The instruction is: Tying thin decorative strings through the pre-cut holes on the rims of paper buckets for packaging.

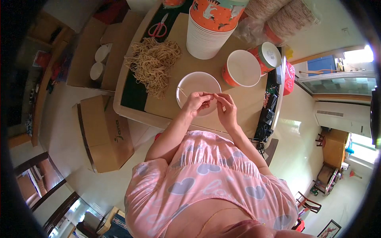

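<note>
In front of my body both hands meet over a white-lined paper bucket [190,81], fingertips pinched together above its right rim. My left hand [197,104] has its fingers curled and closed. Thumb and forefinger of my right hand [227,111] press together against the left fingertips. Whatever they pinch is too small to make out. A short piece of beige cord [182,91] shows inside the bucket's left side and runs toward my left hand, where it is hidden. A tangled heap of beige cord [155,65] lies left of the bucket.
Behind stand a tall stack of paper buckets [208,37], an open orange bucket [242,69] and another on its side [271,55]. Pink-handled scissors [158,29] lie back left. Black cables and adapters [265,123] line the table's right edge. Cardboard boxes [104,135] stand left.
</note>
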The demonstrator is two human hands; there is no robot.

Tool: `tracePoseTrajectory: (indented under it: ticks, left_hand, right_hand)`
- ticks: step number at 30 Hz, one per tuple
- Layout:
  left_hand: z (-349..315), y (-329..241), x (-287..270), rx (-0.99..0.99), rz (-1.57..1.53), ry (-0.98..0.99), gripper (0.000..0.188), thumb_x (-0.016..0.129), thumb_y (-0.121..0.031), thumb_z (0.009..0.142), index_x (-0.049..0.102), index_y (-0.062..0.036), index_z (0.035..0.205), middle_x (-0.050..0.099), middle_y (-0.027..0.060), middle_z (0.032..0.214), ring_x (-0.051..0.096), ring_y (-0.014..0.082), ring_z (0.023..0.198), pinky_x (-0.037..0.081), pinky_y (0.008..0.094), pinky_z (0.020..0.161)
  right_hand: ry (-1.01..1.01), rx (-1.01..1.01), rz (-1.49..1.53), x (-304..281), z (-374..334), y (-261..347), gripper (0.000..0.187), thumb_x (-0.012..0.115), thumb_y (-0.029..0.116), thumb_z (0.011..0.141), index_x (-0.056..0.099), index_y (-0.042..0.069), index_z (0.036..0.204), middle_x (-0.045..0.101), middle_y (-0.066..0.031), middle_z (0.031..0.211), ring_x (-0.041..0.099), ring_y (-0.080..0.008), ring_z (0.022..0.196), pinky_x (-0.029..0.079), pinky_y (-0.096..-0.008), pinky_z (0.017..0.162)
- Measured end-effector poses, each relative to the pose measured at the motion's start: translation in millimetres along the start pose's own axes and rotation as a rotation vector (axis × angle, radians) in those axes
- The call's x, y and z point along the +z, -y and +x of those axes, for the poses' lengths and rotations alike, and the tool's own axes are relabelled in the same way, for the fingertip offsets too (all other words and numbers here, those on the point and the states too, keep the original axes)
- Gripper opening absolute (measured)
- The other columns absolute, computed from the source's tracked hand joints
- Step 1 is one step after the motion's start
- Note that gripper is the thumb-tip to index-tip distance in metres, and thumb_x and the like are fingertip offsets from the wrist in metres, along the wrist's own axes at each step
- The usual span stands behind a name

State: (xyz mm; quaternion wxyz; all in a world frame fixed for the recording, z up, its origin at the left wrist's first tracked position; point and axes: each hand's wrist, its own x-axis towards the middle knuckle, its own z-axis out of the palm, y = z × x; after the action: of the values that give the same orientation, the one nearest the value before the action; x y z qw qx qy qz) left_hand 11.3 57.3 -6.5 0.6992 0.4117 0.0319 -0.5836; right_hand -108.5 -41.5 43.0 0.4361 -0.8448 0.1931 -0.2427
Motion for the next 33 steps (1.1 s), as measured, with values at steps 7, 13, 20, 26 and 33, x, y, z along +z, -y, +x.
tracePoseTrajectory:
  ticks: [7,13,20,26,33]
  left_hand:
    - [-4,0,3,0.148,0.338,-0.001,0.012,0.059,-0.009,0.088,0.066,-0.0033,0.095,0.063,0.0001,0.076,0.054,0.0065,0.060,0.043,0.0186,0.055]
    - [-16,-10,18,0.129,0.354,-0.081,0.012,0.058,-0.011,0.089,0.067,-0.0042,0.093,0.066,0.0006,0.081,0.056,0.0057,0.061,0.044,0.0188,0.056]
    - [-17,-8,21,0.224,0.550,-0.095,0.012,0.057,-0.009,0.089,0.067,-0.0041,0.094,0.067,0.0009,0.081,0.057,0.0052,0.061,0.043,0.0187,0.052]
    - [-22,-11,18,0.340,0.605,-0.128,0.009,0.058,-0.004,0.086,0.066,-0.0025,0.090,0.066,0.0010,0.077,0.053,0.0046,0.057,0.040,0.0186,0.048]
    - [-33,-18,9,0.364,0.669,-0.151,0.007,0.062,-0.003,0.083,0.067,0.0001,0.087,0.066,0.0022,0.073,0.057,0.0062,0.060,0.046,0.0211,0.053]
  right_hand:
    - [0.144,0.251,0.104,-9,10,-12,0.014,0.060,0.004,0.085,0.067,0.004,0.096,0.063,-0.0097,0.086,0.059,-0.0150,0.067,0.047,-0.0262,0.058]
    - [0.100,0.283,0.091,-7,10,-19,0.005,0.064,0.006,0.082,0.063,0.001,0.084,0.063,-0.0049,0.074,0.057,-0.0094,0.064,0.046,-0.0235,0.058]
    - [0.107,0.282,0.039,-5,10,-18,0.004,0.064,0.004,0.082,0.062,0.001,0.085,0.064,-0.0017,0.072,0.054,-0.0048,0.061,0.044,-0.0210,0.054]
    - [0.128,0.270,0.046,-6,15,1,0.011,0.065,0.003,0.078,0.061,0.001,0.089,0.063,-0.0071,0.081,0.053,-0.0100,0.057,0.045,-0.0246,0.054]
    - [0.216,0.138,-0.032,-3,16,0,0.016,0.066,0.004,0.077,0.060,0.002,0.092,0.062,-0.0066,0.079,0.053,-0.0120,0.057,0.045,-0.0257,0.053]
